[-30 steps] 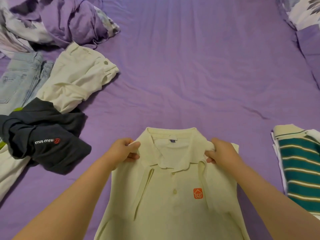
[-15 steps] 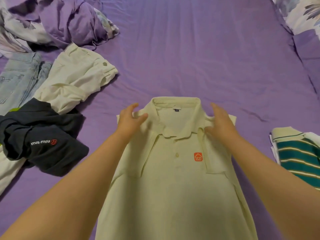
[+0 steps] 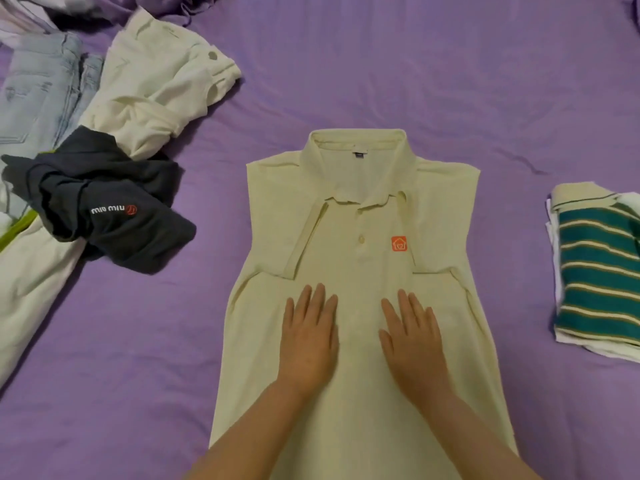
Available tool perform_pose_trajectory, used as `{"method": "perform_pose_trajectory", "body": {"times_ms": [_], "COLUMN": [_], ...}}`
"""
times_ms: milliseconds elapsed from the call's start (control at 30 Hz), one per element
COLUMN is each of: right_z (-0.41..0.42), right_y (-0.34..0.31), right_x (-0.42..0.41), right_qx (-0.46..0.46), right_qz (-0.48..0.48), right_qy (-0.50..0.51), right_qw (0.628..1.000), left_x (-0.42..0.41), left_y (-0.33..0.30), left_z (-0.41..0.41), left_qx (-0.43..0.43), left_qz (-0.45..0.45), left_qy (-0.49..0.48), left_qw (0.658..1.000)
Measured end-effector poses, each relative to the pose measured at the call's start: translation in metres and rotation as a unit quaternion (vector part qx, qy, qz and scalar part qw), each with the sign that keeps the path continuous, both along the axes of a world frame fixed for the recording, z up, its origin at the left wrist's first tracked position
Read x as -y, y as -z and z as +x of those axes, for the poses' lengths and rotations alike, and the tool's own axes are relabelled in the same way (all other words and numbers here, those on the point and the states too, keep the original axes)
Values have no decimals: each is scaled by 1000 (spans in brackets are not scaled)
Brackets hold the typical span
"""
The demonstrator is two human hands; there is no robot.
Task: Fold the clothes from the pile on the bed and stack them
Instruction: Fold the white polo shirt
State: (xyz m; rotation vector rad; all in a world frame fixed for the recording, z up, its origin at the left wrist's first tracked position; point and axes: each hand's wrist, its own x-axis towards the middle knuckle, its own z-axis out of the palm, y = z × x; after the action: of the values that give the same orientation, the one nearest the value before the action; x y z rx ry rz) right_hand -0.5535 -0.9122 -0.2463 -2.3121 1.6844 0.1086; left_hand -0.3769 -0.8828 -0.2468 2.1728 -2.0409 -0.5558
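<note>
Purple sheet [image 3: 381, 64] spread wide under everything, reaching every edge of the view. Mostly smooth, with faint long wrinkles running toward the far side and one short dark crease at the right, about mid-height. At the far left, crumpled purple bedding [image 3: 166, 1] bunched in folds, cut off by the top edge. Just beside it, further left, rumpled pale fabric [image 3: 24, 15] with a faint print, likewise only partly in view; kind of cloth not clear.
</note>
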Motion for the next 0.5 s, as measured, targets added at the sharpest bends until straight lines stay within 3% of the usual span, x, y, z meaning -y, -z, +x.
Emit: {"method": "perform_pose_trajectory", "body": {"times_ms": [200, 500], "right_z": [-9, -29], "right_y": [-14, -33], "right_x": [-64, -149], "right_qx": [22, 20], "right_qz": [37, 156], "right_qy": [-49, -99], "right_qw": [998, 982], "left_x": [-73, -166], "left_y": [-20, -38], "left_z": [-13, -21], "left_qx": [-41, -49], "left_qz": [75, 105], "left_qy": [71, 123], "left_qw": [994, 986]}}
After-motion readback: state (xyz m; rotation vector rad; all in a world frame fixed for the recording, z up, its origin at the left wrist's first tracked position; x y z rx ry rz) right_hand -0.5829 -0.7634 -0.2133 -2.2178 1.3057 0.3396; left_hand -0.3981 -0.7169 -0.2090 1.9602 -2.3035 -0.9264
